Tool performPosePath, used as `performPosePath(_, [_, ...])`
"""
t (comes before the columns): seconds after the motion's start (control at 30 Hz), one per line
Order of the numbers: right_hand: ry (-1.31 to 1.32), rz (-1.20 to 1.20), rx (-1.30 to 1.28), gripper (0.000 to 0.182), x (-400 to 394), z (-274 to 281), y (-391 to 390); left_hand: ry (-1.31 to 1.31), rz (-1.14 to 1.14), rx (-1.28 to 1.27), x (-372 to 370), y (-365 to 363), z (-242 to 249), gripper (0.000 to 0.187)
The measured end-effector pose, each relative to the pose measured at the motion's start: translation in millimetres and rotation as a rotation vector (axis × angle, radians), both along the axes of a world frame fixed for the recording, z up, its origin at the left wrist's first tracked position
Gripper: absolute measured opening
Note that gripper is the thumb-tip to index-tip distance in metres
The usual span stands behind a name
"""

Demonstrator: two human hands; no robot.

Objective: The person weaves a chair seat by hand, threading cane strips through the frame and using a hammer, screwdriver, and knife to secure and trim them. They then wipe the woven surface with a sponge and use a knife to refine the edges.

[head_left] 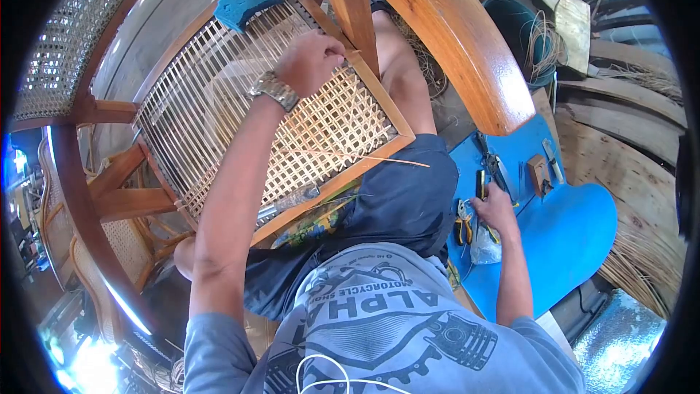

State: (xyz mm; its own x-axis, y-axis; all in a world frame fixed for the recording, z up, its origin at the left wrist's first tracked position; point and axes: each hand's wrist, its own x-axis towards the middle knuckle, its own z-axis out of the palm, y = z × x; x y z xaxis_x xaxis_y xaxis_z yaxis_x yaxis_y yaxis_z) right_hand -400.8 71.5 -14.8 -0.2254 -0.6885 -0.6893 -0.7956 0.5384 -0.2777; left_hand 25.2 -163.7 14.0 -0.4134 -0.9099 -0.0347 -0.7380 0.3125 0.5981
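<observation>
A wooden chair frame (437, 22) lies tilted across my lap, its seat a half-woven cane panel (240, 102). My left hand (310, 62), with a metal watch on the wrist, is closed on a thin cane strand at the panel's upper edge. A loose cane strand (364, 157) sticks out over the frame's lower rail. My right hand (496, 211) reaches down to a blue plastic stool seat (569, 233) and rests on yellow-handled pliers (467, 222) beside a small clear bag; whether it grips them is unclear.
More tools lie on the blue seat: scissors or pliers (492, 164), a small wooden block (538, 174), a knife (553, 159). A blue sponge (251, 0) sits on the chair's top corner. A teal bucket with cane (529, 33) stands behind. Cane bundles (642, 255) lie at right, other cane chairs at left.
</observation>
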Motion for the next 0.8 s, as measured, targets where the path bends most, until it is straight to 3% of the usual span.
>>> performPosePath(0.07, [0.235,0.229,-0.032,0.043,-6,-24,19,0.022,0.001,-0.105,-5,0,-10,0.016])
performPosePath(0.43, [0.356,0.149,-0.06,0.043,9,-49,35,0.039,-0.141,-0.033,-9,-14,-12,0.013])
performPosePath(0.6, [0.378,0.237,-0.34,0.039,4,-53,27,0.071,-0.098,0.058,-8,-15,-12,0.014])
performPosePath(0.7, [0.471,0.26,-0.217,0.038,9,-39,18,0.141,-0.077,0.07,-5,-13,-10,0.015])
performPosePath(0.73, [0.472,0.267,-0.219,0.038,17,-24,6,0.159,-0.058,0.093,-3,-11,-10,0.016])
performPosePath(0.8, [0.176,0.099,-0.481,0.032,40,4,-27,0.239,-0.038,0.121,0,-11,-14,0.019])
